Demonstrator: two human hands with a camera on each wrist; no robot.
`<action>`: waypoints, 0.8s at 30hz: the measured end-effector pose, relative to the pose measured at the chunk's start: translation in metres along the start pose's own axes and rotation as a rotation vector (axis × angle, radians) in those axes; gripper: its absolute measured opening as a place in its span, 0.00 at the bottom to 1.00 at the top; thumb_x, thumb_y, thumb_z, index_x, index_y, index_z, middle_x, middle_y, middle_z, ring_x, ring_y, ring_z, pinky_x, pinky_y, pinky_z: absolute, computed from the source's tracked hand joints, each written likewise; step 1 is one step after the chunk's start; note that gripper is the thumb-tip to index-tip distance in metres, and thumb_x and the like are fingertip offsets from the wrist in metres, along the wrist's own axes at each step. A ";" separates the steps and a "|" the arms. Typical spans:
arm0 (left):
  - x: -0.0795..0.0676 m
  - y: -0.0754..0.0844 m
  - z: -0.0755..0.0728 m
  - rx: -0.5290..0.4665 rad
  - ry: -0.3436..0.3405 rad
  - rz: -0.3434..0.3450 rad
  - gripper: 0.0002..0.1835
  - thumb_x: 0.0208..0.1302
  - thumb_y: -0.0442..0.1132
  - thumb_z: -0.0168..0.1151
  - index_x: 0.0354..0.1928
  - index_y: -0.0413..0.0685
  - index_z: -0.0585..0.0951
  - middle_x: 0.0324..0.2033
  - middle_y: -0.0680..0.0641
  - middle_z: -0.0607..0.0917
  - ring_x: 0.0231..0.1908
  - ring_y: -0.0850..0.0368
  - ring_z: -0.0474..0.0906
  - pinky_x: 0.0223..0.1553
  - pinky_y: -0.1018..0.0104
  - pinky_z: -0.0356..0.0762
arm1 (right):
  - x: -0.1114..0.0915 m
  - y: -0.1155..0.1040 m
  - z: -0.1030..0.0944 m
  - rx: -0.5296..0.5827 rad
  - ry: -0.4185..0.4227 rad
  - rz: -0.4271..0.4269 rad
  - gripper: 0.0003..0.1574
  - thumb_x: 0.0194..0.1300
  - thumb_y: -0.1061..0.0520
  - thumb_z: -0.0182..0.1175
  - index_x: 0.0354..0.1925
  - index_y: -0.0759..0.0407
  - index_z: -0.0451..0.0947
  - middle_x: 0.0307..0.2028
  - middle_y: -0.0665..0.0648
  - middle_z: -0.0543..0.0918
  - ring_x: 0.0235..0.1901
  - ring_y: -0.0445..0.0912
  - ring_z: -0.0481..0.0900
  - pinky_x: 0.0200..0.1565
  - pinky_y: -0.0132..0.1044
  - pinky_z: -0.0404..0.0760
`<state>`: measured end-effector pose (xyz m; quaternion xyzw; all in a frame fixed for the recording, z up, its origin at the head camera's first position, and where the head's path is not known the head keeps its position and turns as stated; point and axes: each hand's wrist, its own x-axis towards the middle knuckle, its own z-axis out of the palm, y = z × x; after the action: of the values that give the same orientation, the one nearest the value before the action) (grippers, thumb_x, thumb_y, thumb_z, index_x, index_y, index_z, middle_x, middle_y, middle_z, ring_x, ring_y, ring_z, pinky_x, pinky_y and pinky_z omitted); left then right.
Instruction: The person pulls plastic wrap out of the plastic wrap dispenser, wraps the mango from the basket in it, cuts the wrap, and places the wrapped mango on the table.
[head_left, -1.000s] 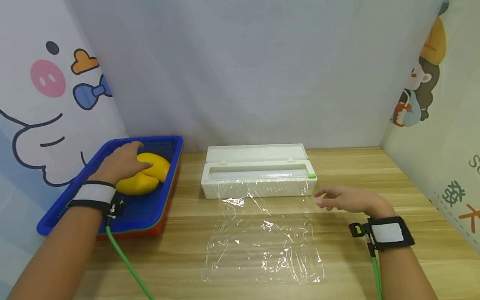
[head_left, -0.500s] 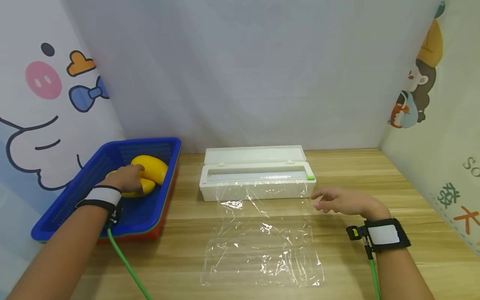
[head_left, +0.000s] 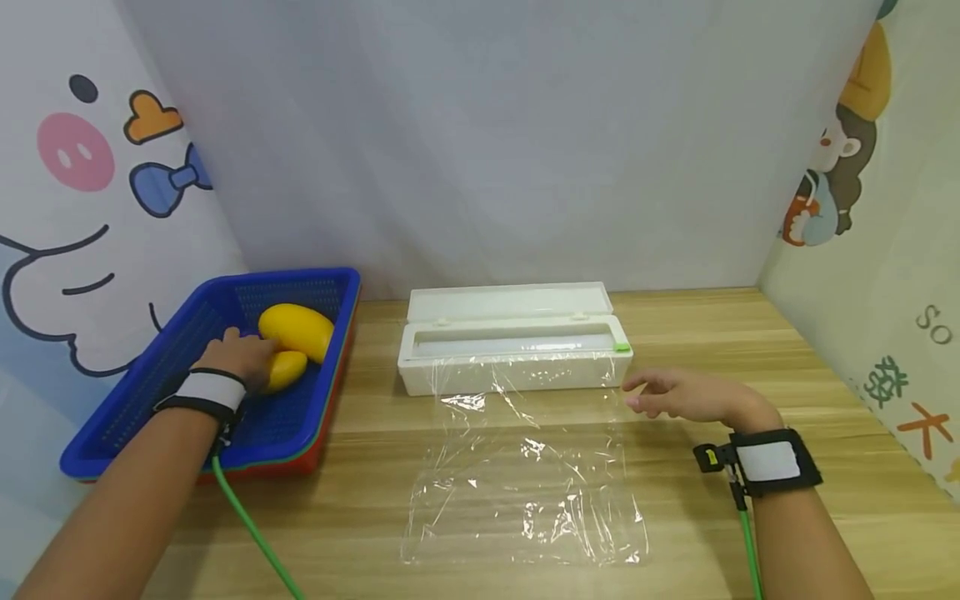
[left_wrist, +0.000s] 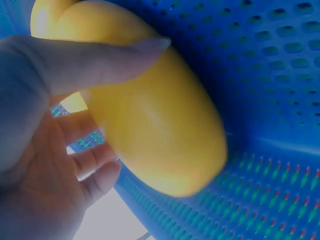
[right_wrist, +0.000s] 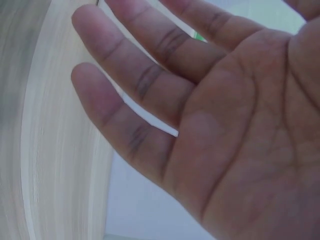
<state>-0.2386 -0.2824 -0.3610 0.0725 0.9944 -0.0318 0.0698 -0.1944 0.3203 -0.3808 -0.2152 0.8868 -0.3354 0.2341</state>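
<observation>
My left hand (head_left: 238, 360) reaches into a blue basket (head_left: 341, 350) and grips a smooth yellow mango (head_left: 287, 371). In the left wrist view the thumb lies across the top of this mango (left_wrist: 165, 130), with the other fingers along its far side. A second yellow mango (head_left: 298, 330) rests just behind it in the basket. My right hand (head_left: 686, 395) hovers beside the right end of a white cling film box (head_left: 517, 377), holding nothing, its fingers loosely bent. From the box a sheet of clear cling film (head_left: 525, 500) is drawn forward over the table.
Behind the cling film box its white lid (head_left: 510, 302) stands raised, and a green slider (head_left: 622, 347) sits at the box's right end. A red basket (head_left: 306, 461) is nested under the blue one. Green cables (head_left: 251, 529) trail from both wrist straps. A grey curtain closes off the back.
My left hand came down from above the mangoes onto the front one and took hold of it, drawing slightly left. The right hand has stayed nearly still by the box.
</observation>
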 end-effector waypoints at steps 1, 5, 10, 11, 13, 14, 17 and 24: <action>-0.001 0.000 -0.001 0.005 -0.010 -0.001 0.18 0.54 0.31 0.59 0.49 0.38 0.76 0.34 0.33 0.78 0.37 0.30 0.64 0.39 0.30 0.65 | 0.000 0.000 0.000 0.000 0.000 0.001 0.33 0.71 0.44 0.51 0.63 0.64 0.64 0.51 0.65 0.78 0.48 0.54 0.74 0.51 0.58 0.73; -0.003 0.000 -0.004 0.000 -0.021 0.007 0.22 0.45 0.31 0.65 0.47 0.38 0.78 0.33 0.35 0.80 0.39 0.29 0.66 0.46 0.20 0.49 | 0.000 -0.002 -0.001 0.007 0.000 -0.008 0.32 0.71 0.45 0.51 0.63 0.65 0.65 0.50 0.66 0.79 0.48 0.54 0.75 0.51 0.58 0.73; -0.004 0.000 -0.009 -0.043 -0.026 0.025 0.23 0.40 0.35 0.70 0.43 0.39 0.78 0.30 0.39 0.81 0.39 0.33 0.73 0.48 0.14 0.36 | 0.000 -0.005 -0.001 0.008 0.003 -0.019 0.31 0.71 0.46 0.51 0.61 0.66 0.66 0.49 0.66 0.79 0.47 0.55 0.75 0.50 0.59 0.74; -0.005 -0.001 -0.009 -0.045 -0.018 0.028 0.24 0.39 0.36 0.71 0.43 0.38 0.78 0.31 0.37 0.82 0.39 0.33 0.73 0.49 0.14 0.36 | 0.000 -0.005 -0.001 0.009 0.003 -0.016 0.31 0.71 0.46 0.51 0.61 0.66 0.66 0.49 0.66 0.79 0.47 0.55 0.75 0.50 0.59 0.74; -0.005 -0.004 -0.010 -0.046 0.012 0.028 0.28 0.39 0.39 0.71 0.46 0.36 0.77 0.35 0.34 0.82 0.42 0.32 0.73 0.50 0.15 0.37 | -0.001 -0.005 0.000 0.014 0.001 -0.011 0.31 0.71 0.45 0.51 0.61 0.66 0.65 0.50 0.66 0.79 0.48 0.55 0.75 0.51 0.59 0.73; -0.005 -0.007 -0.010 -0.050 0.030 0.023 0.31 0.40 0.41 0.71 0.49 0.34 0.76 0.39 0.31 0.81 0.44 0.31 0.71 0.50 0.15 0.38 | -0.001 -0.005 0.000 0.019 0.001 -0.002 0.32 0.71 0.45 0.51 0.62 0.66 0.65 0.50 0.66 0.78 0.48 0.55 0.75 0.52 0.59 0.73; -0.008 -0.012 -0.016 -0.105 0.116 -0.007 0.40 0.42 0.47 0.70 0.57 0.31 0.70 0.47 0.25 0.75 0.48 0.29 0.67 0.51 0.17 0.41 | -0.003 -0.006 0.000 0.026 -0.001 0.002 0.32 0.71 0.45 0.50 0.63 0.66 0.64 0.51 0.67 0.78 0.49 0.55 0.74 0.53 0.61 0.71; -0.043 -0.006 -0.055 -0.471 0.486 -0.152 0.53 0.49 0.57 0.70 0.68 0.31 0.57 0.57 0.23 0.65 0.52 0.29 0.60 0.52 0.24 0.53 | -0.009 -0.008 -0.004 0.014 0.018 0.000 0.33 0.71 0.45 0.50 0.64 0.65 0.63 0.53 0.68 0.76 0.52 0.57 0.72 0.54 0.61 0.70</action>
<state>-0.2051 -0.2904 -0.2998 -0.0142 0.9646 0.2115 -0.1568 -0.1881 0.3220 -0.3701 -0.2104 0.8866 -0.3433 0.2277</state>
